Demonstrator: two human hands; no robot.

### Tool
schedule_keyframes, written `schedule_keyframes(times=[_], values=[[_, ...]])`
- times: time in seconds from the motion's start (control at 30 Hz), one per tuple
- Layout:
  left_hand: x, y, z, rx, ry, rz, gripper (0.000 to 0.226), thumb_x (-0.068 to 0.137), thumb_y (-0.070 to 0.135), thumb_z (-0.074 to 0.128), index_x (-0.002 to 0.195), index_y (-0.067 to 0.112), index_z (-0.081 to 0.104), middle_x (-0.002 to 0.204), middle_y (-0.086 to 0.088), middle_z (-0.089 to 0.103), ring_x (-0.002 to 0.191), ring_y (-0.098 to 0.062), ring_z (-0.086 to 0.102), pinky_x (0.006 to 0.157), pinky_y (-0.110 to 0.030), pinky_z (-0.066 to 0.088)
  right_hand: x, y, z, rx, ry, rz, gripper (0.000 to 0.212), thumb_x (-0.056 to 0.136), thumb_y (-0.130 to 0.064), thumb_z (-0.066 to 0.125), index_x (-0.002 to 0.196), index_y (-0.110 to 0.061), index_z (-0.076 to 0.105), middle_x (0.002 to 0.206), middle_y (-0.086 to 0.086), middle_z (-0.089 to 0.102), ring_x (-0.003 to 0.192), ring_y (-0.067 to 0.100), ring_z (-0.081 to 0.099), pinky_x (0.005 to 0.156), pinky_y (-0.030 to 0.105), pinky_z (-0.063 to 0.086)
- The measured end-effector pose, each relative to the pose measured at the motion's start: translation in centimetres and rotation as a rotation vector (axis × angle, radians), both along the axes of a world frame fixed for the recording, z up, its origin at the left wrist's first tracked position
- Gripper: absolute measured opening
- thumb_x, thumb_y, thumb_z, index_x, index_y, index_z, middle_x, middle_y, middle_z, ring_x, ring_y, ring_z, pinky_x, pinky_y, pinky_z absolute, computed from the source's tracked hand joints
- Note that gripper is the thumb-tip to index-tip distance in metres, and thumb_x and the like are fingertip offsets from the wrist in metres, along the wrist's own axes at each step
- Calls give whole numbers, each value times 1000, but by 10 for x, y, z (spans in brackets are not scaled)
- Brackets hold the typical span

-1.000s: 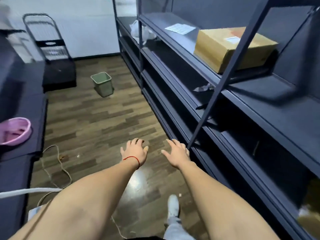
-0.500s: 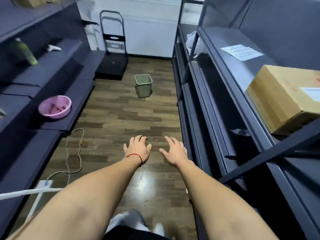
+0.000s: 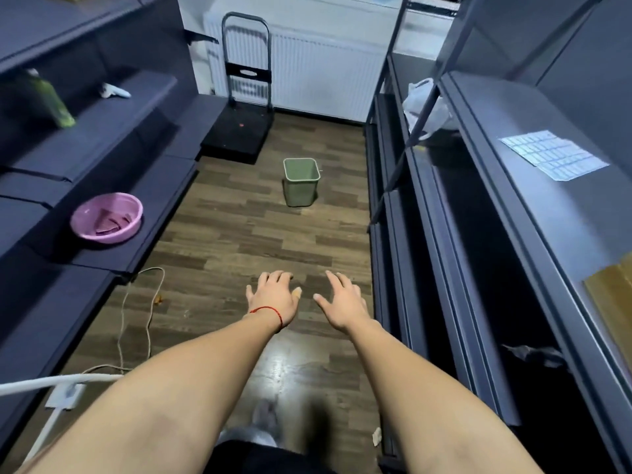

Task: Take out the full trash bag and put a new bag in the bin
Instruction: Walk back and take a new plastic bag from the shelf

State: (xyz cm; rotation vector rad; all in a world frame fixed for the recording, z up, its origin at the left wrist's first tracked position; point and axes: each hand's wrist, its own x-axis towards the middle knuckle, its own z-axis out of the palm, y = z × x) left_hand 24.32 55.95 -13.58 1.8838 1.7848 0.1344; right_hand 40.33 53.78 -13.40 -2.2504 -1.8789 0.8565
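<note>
A small green bin [image 3: 301, 181] stands upright on the wooden floor in the aisle ahead, well beyond my hands; no bag shows on its rim. A white plastic bag [image 3: 424, 106] lies on a middle shelf at the far right. My left hand [image 3: 273, 297], with a red string at the wrist, and my right hand [image 3: 342, 302] are stretched out side by side over the floor, palms down, fingers relaxed, holding nothing.
Dark shelving lines both sides of the aisle. A pink basin [image 3: 106, 217] and a green bottle [image 3: 51, 99] sit on the left shelves. A black hand trolley [image 3: 241, 128] stands by the radiator at the back. A thin cord [image 3: 136, 323] trails on the floor at left.
The view has swung left so that it looks straight down the aisle, and the bin now sits nearer the centre and looks closer. Both hands stay outstretched and empty.
</note>
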Motion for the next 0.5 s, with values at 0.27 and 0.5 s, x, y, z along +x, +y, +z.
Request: schedule_keyframes(times=[0.27,0.5], values=[[-7,114,4,26,13,-43,41,95,37,42,135,27,43,147,7,39,139,-19,25,113,-60,20,-9,109,9,11,10,-16,69,94,-53,46,153,-31,17,162,1,14,144,30,21,114,47,25],[3,213,-7,-3,45,-34,43,95,40,42,136,28,42,148,7,38,140,-19,23,113,-60,20,8,211,2,2,-10,12,69,94,-53,46,152,-26,21,162,4,15,145,29,18,115,44,22]])
